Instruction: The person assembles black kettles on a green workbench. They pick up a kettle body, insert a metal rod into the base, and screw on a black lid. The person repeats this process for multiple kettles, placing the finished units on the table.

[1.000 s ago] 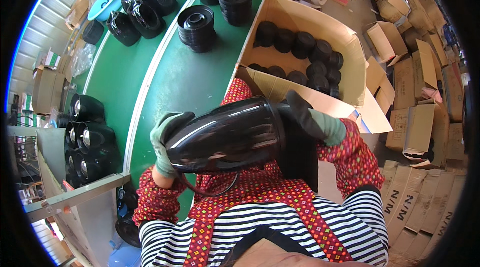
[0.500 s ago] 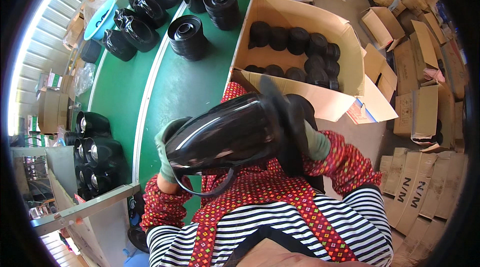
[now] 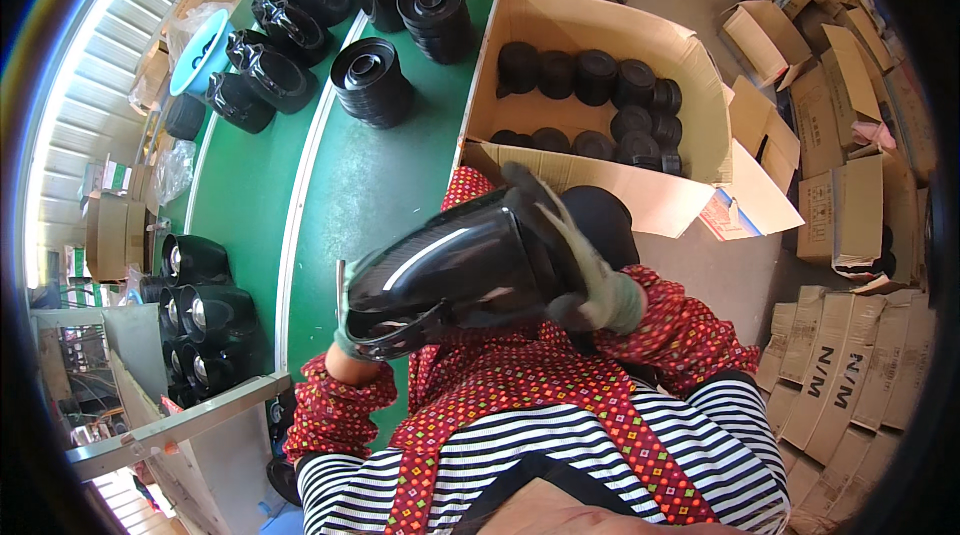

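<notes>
Reference landmark: the open carton (image 3: 590, 17).

Held part. The black jug body (image 3: 450, 260) is lying tilted in mid-air on the operator's side of the carton, left of its near flap. Its handle (image 3: 440, 320) is facing toward the operator, away from the carton.

Hands. The left hand (image 3: 346, 337) is clamping around the jug end farther from the carton; most of its fingers are hiding behind the body. The right hand (image 3: 595, 280) is spreading its gloved fingers and thumb over the jug end nearer the carton. Whether it is gripping or only pressing there, the view is not showing.

Surroundings. Black round pieces (image 3: 596, 77) are lying in rows inside the carton. Left of the carton, on the green table (image 3: 365, 175), stacked black lids (image 3: 370, 85) are standing nearest, and black jugs (image 3: 275, 75) are standing farther out.

Caution. The glossy shell is probably offering little friction; if the left clamp is loosening while the right hand is turning or pushing, the body could be rotating or slipping down on the side away from the carton. If the right palm is bearing off-centre, the end piece could be seating crooked. If the jug is swinging toward the carton, its end could be striking the flap and scuffing.
</notes>
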### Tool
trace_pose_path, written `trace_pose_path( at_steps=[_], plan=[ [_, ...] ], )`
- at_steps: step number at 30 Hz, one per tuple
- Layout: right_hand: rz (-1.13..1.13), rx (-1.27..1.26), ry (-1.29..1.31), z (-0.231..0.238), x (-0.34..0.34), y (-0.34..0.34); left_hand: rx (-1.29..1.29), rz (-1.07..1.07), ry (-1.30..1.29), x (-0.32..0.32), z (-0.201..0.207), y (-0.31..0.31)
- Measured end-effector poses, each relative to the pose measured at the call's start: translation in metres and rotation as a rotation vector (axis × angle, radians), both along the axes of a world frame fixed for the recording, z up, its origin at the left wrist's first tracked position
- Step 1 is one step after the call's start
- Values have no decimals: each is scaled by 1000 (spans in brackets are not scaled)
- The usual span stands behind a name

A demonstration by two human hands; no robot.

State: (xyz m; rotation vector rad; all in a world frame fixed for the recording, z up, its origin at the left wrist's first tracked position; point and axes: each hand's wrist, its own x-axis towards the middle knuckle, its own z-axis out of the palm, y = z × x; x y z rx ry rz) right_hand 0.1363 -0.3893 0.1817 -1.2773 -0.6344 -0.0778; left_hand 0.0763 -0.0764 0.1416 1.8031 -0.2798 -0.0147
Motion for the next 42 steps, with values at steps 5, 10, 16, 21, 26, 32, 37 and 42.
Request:
trace_pose_path(
  at_steps=[5, 10, 16, 21, 26, 32, 37, 42],
  plan=[
    [147, 298, 910, -45, -6, 8, 811, -229, -765, 46, 103, -26],
    [351, 372, 1232, -55, -11, -1, 341, -40, -191, 38, 92, -22],
    [98, -267, -252, 3, 2, -19, -314, -69, 290, 8, -27, -40],
    [-5, -250, -213, 8, 1, -11, -289, -57, 209, 9, -31, -43],
    [14, 250, 355, -8, -9, 9, -136, 11, 34, 16, 2, -19],
    [117, 463, 710, -52, 2, 2, -36, 225, 22, 40, 36, -23],
    [183, 209, 748, -15, 17, -11, 560, 272, -339, 27, 77, -48],
    [112, -512, 291, -42, 67, -47, 659, -5, -650, -15, 61, -96]
  ],
)
